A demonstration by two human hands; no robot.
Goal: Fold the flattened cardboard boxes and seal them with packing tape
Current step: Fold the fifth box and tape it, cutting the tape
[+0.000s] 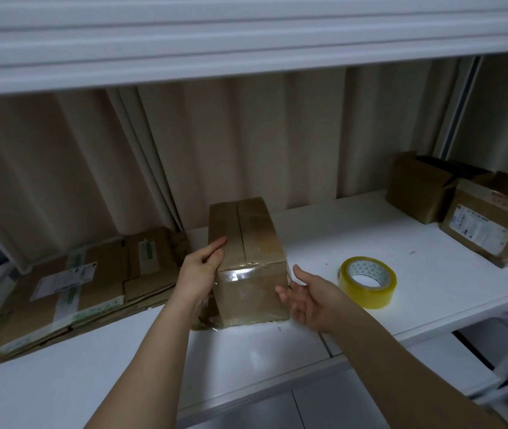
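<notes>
On a white shelf (370, 230), between two bare hands: a folded cardboard box (248, 258), upright, its top flaps closed along a centre seam, clear tape glinting across the near top edge and down the front face. Against the box's left side, the left hand (200, 267), fingers laid straight along the upper left edge, thumb on top near the seam; pressing rather than clenched, nothing curled round the cardboard. At the box's lower right corner, the right hand (308, 297), palm up and fingers spread and relaxed, grasping nothing; fingertips just at the corner, contact impossible to tell. Just to the right of that hand, lying flat on the shelf and apart from the box: a roll of yellow packing tape (368, 281). To the left, partly behind the left forearm: a stack of flattened cardboard boxes (76, 289) bearing white and green labels. At the far right of the shelf, well apart: two more assembled boxes (463, 205), the rear one with open flaps. Behind everything, a beige curtain (246, 134).
</notes>
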